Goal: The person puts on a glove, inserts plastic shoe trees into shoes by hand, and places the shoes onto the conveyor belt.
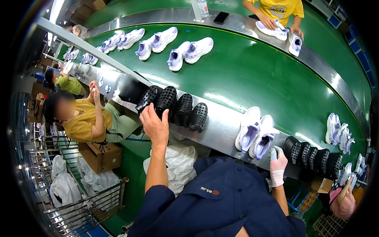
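Note:
My bare left hand (155,125) reaches up to a row of black perforated shoe-shaped inserts on the metal ledge. Its fingers are apart, with the fingertips at the lower ends of the two leftmost inserts, one of them this black insert (166,100). Whether they touch cannot be made out. My right hand (278,166), in a striped knit glove, is beside a pair of white and lavender sneakers; the nearer one is this sneaker (262,139). Its fingers point upward and look stretched out, with nothing visible in them. A second row of black inserts (313,155) stands to its right.
Several sneakers (196,50) stand on the green conveyor (237,79) beyond the metal ledge (221,132). Across it, a person in yellow (278,12) handles sneakers. Another person (89,118) sits at left. A wire cart (85,205) holds white bags; a grey post (90,51) slants over the line.

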`<action>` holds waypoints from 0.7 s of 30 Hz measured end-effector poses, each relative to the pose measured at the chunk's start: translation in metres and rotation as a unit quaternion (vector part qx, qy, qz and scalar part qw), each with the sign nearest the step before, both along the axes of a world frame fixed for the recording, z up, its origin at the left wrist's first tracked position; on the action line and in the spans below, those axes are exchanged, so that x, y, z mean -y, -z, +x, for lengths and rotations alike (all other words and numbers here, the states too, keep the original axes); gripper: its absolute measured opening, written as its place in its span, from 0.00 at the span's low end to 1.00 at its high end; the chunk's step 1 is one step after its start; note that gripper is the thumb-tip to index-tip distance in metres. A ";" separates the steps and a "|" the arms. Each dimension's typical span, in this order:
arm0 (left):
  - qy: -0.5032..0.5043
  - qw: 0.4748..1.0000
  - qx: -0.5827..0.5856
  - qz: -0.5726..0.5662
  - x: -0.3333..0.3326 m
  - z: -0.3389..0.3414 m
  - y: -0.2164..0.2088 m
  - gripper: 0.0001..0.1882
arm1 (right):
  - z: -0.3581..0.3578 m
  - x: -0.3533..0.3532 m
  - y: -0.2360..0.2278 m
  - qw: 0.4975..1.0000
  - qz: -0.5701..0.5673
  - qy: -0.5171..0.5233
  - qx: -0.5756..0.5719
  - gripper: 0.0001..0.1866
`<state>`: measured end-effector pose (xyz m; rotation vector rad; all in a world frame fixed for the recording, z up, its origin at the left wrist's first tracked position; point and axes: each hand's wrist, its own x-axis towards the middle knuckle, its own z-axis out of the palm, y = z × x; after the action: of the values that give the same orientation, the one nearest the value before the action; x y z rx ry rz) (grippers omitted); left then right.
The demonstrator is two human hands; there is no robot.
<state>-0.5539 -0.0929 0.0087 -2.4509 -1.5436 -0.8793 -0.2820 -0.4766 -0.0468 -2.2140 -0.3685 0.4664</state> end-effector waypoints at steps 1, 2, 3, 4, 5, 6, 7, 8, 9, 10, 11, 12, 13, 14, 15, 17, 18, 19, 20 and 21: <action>0.007 1.000 -0.009 -0.010 -0.006 -0.008 0.007 0.27 | -0.004 -0.009 -0.005 0.999 -0.011 -0.037 0.029 0.11; 0.017 1.000 -0.017 -0.020 -0.013 -0.011 0.011 0.27 | -0.007 -0.016 -0.007 0.999 -0.009 -0.039 0.030 0.11; 0.037 0.999 -0.019 -0.014 -0.019 -0.014 0.014 0.26 | -0.011 -0.023 -0.008 0.999 0.001 -0.037 0.013 0.11; 0.033 0.999 -0.019 -0.012 -0.020 -0.020 0.015 0.26 | -0.013 -0.029 -0.008 0.999 0.012 -0.037 -0.005 0.11; 0.046 0.999 0.008 -0.013 -0.020 -0.015 0.007 0.24 | -0.011 -0.022 0.006 0.998 0.016 -0.047 0.037 0.11; 0.054 0.998 0.032 -0.015 -0.016 -0.013 -0.004 0.23 | -0.013 -0.027 0.002 0.998 0.018 -0.052 0.037 0.11; 0.054 0.997 0.047 -0.001 -0.010 -0.008 -0.018 0.22 | -0.016 -0.031 -0.007 0.999 0.046 -0.025 -0.002 0.12; 0.051 0.998 0.048 0.003 -0.005 -0.002 -0.030 0.22 | -0.018 -0.037 -0.017 0.996 0.075 0.001 -0.039 0.13; 0.075 0.994 0.076 0.027 0.002 0.004 -0.041 0.22 | -0.022 -0.045 -0.030 0.990 0.103 0.001 -0.093 0.16; 0.099 0.988 0.103 0.051 0.011 0.012 -0.049 0.22 | -0.024 -0.057 -0.040 0.990 0.106 -0.001 -0.092 0.16; 0.137 0.984 0.105 0.053 0.026 0.024 -0.058 0.22 | -0.027 -0.071 -0.050 0.969 0.169 -0.017 -0.181 0.20; 0.176 0.977 0.109 0.056 0.041 0.041 -0.063 0.23 | -0.029 -0.087 -0.059 0.936 0.229 -0.034 -0.265 0.25; 0.248 0.961 0.114 0.046 0.056 0.059 -0.058 0.23 | -0.034 -0.104 -0.062 0.890 0.294 -0.035 -0.348 0.28; 0.319 0.940 0.118 0.036 0.072 0.076 -0.055 0.23 | -0.039 -0.121 -0.067 0.831 0.353 -0.036 -0.427 0.32; 0.382 0.913 0.144 0.000 0.089 0.091 -0.052 0.22 | -0.042 -0.136 -0.069 0.791 0.372 -0.021 -0.485 0.33; 0.454 0.871 0.183 -0.043 0.116 0.111 -0.045 0.20 | -0.046 -0.148 -0.072 0.736 0.426 0.046 -0.524 0.23; 0.466 0.861 0.199 -0.051 0.125 0.117 -0.044 0.19 | -0.044 -0.149 -0.069 0.714 0.440 0.097 -0.535 0.20; 0.492 0.841 0.214 -0.075 0.126 0.116 -0.043 0.19 | -0.041 -0.144 -0.071 0.686 0.438 0.120 -0.569 0.17; 0.501 0.834 0.216 -0.079 0.123 0.114 -0.042 0.19 | -0.040 -0.142 -0.082 0.669 0.427 0.121 -0.596 0.19; 0.501 0.819 0.249 -0.129 0.118 0.112 -0.042 0.20 | -0.035 -0.130 -0.078 0.665 0.412 0.076 -0.619 0.21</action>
<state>-0.4421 -0.2112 0.0505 -3.4411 -0.2557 -1.6209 -0.3165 -0.3464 0.0316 -0.6831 0.3247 1.2626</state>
